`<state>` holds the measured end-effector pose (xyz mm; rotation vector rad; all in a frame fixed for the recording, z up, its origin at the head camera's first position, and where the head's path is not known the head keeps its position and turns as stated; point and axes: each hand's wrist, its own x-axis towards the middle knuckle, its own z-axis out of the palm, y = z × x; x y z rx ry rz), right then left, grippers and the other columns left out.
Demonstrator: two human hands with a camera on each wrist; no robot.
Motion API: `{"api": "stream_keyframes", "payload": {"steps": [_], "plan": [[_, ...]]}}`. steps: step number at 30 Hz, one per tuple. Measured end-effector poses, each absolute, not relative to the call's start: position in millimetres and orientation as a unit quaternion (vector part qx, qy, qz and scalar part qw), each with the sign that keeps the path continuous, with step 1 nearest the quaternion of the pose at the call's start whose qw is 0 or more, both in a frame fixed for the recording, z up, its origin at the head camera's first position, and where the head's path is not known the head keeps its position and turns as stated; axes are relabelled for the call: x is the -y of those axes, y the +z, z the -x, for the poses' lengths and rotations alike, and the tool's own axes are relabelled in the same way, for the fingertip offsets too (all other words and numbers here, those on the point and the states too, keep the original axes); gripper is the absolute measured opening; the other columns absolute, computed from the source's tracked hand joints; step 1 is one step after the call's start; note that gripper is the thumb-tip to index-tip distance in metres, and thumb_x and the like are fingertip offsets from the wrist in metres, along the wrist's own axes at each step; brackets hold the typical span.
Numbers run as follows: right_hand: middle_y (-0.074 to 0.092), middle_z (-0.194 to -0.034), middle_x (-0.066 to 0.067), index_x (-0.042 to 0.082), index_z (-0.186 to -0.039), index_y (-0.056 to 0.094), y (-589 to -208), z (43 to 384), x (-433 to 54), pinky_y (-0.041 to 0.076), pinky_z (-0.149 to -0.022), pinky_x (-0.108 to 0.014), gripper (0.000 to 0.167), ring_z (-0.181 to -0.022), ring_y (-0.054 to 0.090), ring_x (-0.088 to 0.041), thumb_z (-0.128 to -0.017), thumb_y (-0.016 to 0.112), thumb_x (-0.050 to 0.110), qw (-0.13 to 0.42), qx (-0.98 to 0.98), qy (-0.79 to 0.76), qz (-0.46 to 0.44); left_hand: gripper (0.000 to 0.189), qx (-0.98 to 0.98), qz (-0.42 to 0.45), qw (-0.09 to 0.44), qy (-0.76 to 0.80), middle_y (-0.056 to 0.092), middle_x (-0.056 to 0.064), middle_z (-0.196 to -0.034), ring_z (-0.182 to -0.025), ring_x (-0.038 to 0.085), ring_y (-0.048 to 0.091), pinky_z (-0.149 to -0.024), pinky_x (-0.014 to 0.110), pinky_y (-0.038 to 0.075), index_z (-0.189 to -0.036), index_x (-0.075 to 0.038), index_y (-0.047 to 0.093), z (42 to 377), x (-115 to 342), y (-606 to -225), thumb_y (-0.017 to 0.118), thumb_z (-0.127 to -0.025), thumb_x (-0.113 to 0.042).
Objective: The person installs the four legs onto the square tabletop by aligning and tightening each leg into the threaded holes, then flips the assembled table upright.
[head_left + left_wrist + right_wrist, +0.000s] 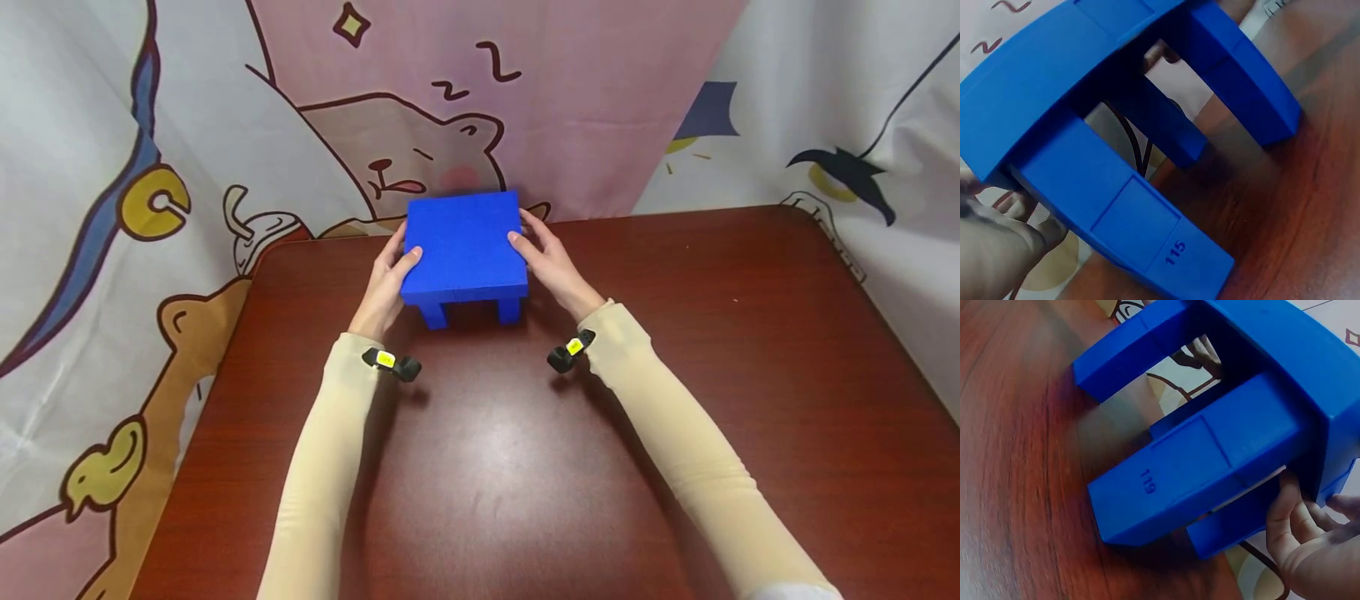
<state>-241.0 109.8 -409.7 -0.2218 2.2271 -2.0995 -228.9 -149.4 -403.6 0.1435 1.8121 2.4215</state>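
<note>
A small blue stool-like model (467,243) with a square top and several thick legs is upright near the far edge of the table. My left hand (387,287) holds its left side, thumb on the top and fingers under the rim. On the opposite side, my right hand (557,265) grips the top's edge the same way. The left wrist view shows a front leg (1129,206) with a printed number, and another numbered leg (1204,462) appears in the right wrist view. Whether the leg ends touch the wood I cannot tell.
The brown wooden table (480,467) stretches out on both sides and toward me. A curtain (585,100) with cartoon prints hangs behind and to the sides. Black camera mounts are strapped to both sleeved wrists.
</note>
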Motion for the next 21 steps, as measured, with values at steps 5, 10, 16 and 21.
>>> {"api": "stream_keyframes", "payload": {"steps": [5,10,16,21], "plan": [[0.036,-0.146,-0.016,0.012,-0.153,0.028,-413.8,243.7,-106.8,0.041,-0.098,-0.047,0.057,-0.126,0.043,-0.028,-0.101,0.050,0.024,0.035,-0.716,-0.694,0.064,0.059,-0.577,-0.046,0.069,0.813,0.032,0.014,-0.149,-0.132,0.029,0.037,-0.106,0.046,0.032,-0.154,-0.013,0.026,236.0,149.6,-405.8,0.048,-0.099,-0.008],[0.038,-0.145,-0.017,0.012,-0.153,0.029,-413.1,242.5,-110.1,0.046,-0.091,-0.043,0.056,-0.117,0.050,-0.027,-0.102,0.049,0.025,0.041,-0.714,-0.696,0.064,0.059,-0.600,-0.038,0.067,0.796,0.034,0.014,-0.149,-0.132,0.029,0.037,-0.107,0.046,0.032,-0.153,-0.014,0.029,237.4,149.7,-405.1,0.051,-0.099,-0.010],[0.043,-0.143,-0.017,0.008,-0.150,0.034,-413.9,231.5,-131.3,0.049,-0.071,-0.029,0.051,-0.093,0.059,-0.025,-0.104,0.044,0.029,0.075,-0.723,-0.686,0.030,0.054,-0.636,-0.029,0.060,0.769,0.041,0.016,-0.141,-0.120,0.026,0.048,-0.098,0.038,0.042,-0.151,-0.009,0.034,228.5,158.0,-403.5,0.051,-0.100,-0.013],[0.040,-0.145,-0.021,0.004,-0.148,0.035,-422.7,224.3,-160.5,0.047,-0.082,-0.036,0.051,-0.112,0.050,-0.037,-0.105,0.041,0.030,0.075,-0.775,-0.628,0.009,0.051,-0.679,-0.038,0.058,0.731,0.042,0.017,-0.142,-0.116,0.025,0.052,-0.098,0.042,0.042,-0.150,-0.007,0.034,214.8,172.1,-405.1,0.048,-0.102,-0.019]]}}
